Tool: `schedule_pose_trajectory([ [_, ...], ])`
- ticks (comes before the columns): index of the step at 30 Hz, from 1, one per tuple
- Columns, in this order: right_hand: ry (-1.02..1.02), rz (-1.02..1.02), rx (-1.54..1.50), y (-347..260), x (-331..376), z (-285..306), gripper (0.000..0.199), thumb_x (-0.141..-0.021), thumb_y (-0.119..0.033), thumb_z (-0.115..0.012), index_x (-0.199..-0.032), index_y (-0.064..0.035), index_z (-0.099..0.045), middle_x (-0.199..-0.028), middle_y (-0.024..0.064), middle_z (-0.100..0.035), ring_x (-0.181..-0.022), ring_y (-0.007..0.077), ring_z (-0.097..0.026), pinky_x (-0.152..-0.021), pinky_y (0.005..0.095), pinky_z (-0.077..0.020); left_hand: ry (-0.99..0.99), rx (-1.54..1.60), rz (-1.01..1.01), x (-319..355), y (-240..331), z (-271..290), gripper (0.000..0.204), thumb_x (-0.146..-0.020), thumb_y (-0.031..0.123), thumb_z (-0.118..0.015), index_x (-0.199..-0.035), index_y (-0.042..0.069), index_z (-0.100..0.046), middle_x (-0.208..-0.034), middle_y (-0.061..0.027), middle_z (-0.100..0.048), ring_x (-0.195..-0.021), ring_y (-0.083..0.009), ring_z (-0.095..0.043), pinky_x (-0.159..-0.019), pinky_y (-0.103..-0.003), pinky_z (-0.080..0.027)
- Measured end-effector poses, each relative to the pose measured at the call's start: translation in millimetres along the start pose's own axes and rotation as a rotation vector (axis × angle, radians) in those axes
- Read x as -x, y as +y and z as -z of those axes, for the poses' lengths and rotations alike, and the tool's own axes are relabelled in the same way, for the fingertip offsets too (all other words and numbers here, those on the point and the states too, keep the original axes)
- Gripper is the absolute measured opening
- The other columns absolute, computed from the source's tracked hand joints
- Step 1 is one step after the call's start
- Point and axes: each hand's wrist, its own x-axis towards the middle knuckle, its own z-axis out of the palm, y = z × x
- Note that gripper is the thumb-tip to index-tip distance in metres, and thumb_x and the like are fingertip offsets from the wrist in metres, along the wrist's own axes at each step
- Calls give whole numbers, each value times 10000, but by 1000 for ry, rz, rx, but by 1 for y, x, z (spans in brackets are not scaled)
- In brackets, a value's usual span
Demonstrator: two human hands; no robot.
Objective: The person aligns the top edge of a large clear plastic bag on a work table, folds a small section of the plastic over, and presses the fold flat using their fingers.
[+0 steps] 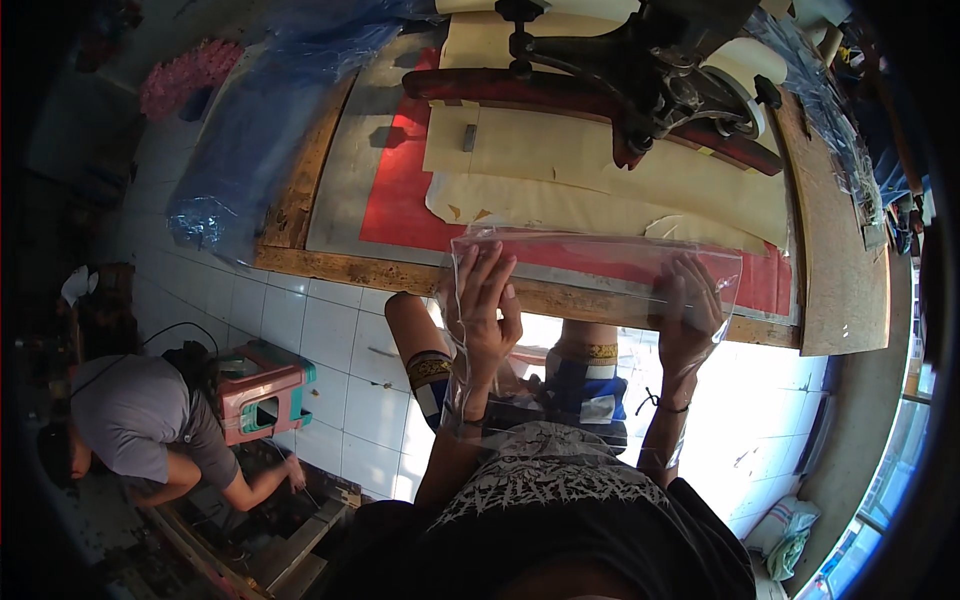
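Note:
A clear plastic sheet (600,280) hangs over the near edge of a wooden worktable (840,290) and drapes down toward my lap. My left hand (487,305) lies under the sheet at its left side, fingers spread and gripping it. At the sheet's right side my right hand (688,312) holds it, a dark cord around the wrist. On the table lie a red mat (400,205) and tan cut pieces (560,150). A black press arm (640,60) on a dark red bar stands over them at the back.
Blue plastic film (250,140) is heaped on the table's left side. A pink and green stool (265,390) stands on white floor tiles to my left. Another person in a grey shirt (140,420) crouches at the lower left, reaching to the floor.

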Motion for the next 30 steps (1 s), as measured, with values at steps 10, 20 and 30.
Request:
schedule_pose_trajectory([
  [10, 123, 187, -41, 11, 18, -9, 435, -1007, -203, -357, -797, -16, -688, -855, 112, -703, -932, 311, -678, -884, 458, -506, 252, -112, -220, 20, -28, -32, 331, -911, 198, -404, -1040, 109, -695, -1177, -59, -673, -1167, -267, -545, -976, -427, -400],
  [20, 189, 172, 23, 2, 15, -9, 343, -975, -182, -479, -739, -62, -697, -822, 45, -721, -850, 264, -696, -741, 374, -557, 275, -113, -188, 14, -23, -30, 274, -936, 184, -420, -992, 127, -682, -1106, -33, -687, -1089, -254, -571, -967, -429, -358],
  [30, 92, 144, -115, -4, 11, 4, 208, -907, -59, -568, -756, -11, -702, -802, 114, -703, -821, 269, -678, -696, 385, -520, 118, -9, -63, 11, -11, -13, 293, -874, 127, -527, -1134, 107, -660, -1249, -46, -627, -1218, -261, -528, -1032, -453, -304],
])
